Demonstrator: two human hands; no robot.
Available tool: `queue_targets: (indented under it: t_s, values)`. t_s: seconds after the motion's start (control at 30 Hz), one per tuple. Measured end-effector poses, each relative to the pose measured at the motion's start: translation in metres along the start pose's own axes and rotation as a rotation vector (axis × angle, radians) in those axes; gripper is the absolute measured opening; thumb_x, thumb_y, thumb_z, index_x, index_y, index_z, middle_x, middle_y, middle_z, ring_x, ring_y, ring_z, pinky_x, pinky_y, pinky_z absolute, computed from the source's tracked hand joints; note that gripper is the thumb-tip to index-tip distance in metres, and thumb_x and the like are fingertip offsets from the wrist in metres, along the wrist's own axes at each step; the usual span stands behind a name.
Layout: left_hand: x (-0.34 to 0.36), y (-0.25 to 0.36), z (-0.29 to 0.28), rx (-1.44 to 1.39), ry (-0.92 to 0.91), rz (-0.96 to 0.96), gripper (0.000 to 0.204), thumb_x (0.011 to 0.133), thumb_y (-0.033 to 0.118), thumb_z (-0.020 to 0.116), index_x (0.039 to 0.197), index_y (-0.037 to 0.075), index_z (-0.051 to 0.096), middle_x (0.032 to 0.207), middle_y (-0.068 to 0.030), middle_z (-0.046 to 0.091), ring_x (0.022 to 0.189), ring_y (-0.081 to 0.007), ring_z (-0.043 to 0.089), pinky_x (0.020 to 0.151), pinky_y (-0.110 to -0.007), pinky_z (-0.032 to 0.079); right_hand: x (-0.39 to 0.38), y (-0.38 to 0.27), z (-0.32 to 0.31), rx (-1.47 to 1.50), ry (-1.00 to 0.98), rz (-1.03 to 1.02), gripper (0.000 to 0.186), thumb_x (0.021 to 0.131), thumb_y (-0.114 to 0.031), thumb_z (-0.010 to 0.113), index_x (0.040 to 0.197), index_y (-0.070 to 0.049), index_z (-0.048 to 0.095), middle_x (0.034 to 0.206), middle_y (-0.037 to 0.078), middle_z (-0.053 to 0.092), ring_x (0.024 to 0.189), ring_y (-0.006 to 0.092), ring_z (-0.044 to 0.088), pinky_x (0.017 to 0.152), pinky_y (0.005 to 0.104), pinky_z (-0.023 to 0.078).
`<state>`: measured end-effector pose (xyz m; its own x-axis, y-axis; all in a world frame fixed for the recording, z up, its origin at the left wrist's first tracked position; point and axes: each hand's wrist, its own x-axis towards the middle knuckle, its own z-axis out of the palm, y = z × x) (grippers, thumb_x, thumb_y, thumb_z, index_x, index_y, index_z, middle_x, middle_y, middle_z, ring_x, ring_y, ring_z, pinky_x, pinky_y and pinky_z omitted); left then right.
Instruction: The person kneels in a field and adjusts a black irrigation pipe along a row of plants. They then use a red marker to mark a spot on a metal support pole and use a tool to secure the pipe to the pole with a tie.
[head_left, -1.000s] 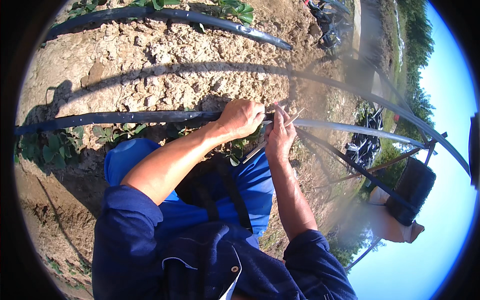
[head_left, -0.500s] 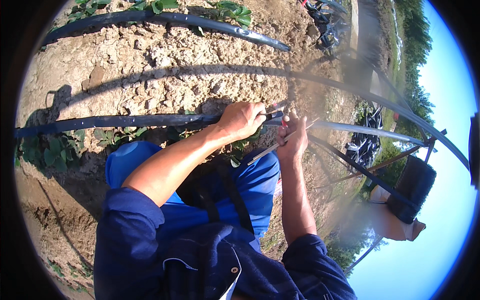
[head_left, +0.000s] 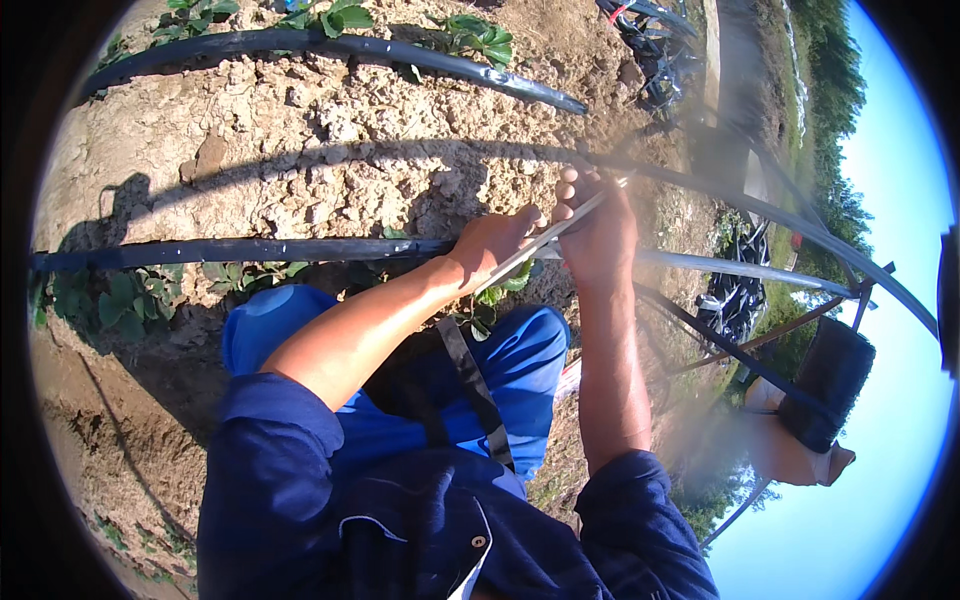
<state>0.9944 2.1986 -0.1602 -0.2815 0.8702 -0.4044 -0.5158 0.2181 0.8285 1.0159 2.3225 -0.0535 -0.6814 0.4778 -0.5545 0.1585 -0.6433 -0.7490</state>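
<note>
A black hose (head_left: 250,250) runs in from the left along a row of low plants. My left hand (head_left: 492,245) is closed around it, and its fingers partly hide the hose there. Close beside it, my right hand (head_left: 600,228) is raised with curled fingers. Thin pale sticks (head_left: 525,256) lie slantwise through its grip, passing in front of the left hand's fingertips. To the right of my hands a shiny grey length of hose (head_left: 730,264) continues the line. Whether it joins the black hose is hidden behind my hands.
Another black hose (head_left: 400,52) lies farther off on cracked dry soil (head_left: 330,110). Leafy plants (head_left: 115,300) grow along the near hose. A curved frame pipe (head_left: 760,205) arches on the right, near crumpled black plastic (head_left: 735,270) and a hanging dark roll (head_left: 828,385).
My right hand has lifted and turned, bringing the sticks up across the left fingertips. The red piece seen at its fingers earlier no longer shows. The left hand stays at the hose.
</note>
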Motion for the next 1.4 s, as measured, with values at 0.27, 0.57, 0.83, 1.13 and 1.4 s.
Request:
queue_targets:
  t_s: [0.27,0.57,0.83,1.13,1.4]
  values:
    - [-0.002,-0.010,0.006,0.489,0.190,0.333,0.019,0.091,0.012,0.056,0.107,0.008,0.063,0.091,-0.0184,0.070,0.085,-0.0381,0.067,0.076,-0.046,0.051,0.040,0.032,0.003,-0.234,0.210,0.043,0.057,0.107,-0.041,0.036,0.136,0.008,0.041,0.134,0.028,0.051,0.119,0.0409,0.053,0.102,0.0525,0.046]
    - [-0.003,-0.013,0.003,0.431,0.264,0.320,0.017,0.091,0.018,0.058,0.099,0.003,0.065,0.082,-0.0168,0.068,0.077,-0.0345,0.066,0.069,-0.044,0.049,-0.036,-0.002,-0.014,-0.150,0.315,-0.070,0.045,0.106,-0.046,0.038,0.106,-0.005,0.056,0.087,0.015,0.066,0.067,0.0214,0.064,0.051,0.0311,0.049]
    - [0.003,-0.007,0.000,0.278,0.206,0.343,0.022,0.093,0.018,0.060,0.108,0.004,0.068,0.076,-0.0096,0.072,0.061,-0.0164,0.065,0.056,-0.034,0.050,-0.109,0.079,-0.026,-0.185,0.037,0.309,0.025,0.102,-0.033,0.055,0.100,-0.008,0.055,0.072,0.004,0.061,0.048,0.0105,0.053,0.042,0.0239,0.040]
    - [-0.002,-0.004,-0.002,0.312,0.209,0.423,0.019,0.093,0.014,0.059,0.105,0.004,0.069,0.068,-0.0114,0.065,0.058,-0.0166,0.062,0.056,-0.033,0.049,-0.084,0.062,-0.043,-0.371,0.028,0.473,0.023,0.102,-0.026,0.055,0.102,-0.004,0.059,0.076,0.002,0.059,0.051,0.0073,0.050,0.039,0.0208,0.034]
    - [-0.005,-0.003,-0.002,0.338,0.160,0.421,0.023,0.094,0.013,0.056,0.110,0.004,0.069,0.072,-0.0151,0.067,0.062,-0.0225,0.067,0.060,-0.035,0.051,-0.068,0.055,-0.054,-0.389,0.055,0.409,0.025,0.104,-0.031,0.052,0.098,-0.006,0.057,0.074,0.002,0.058,0.051,0.0064,0.048,0.039,0.0203,0.035]
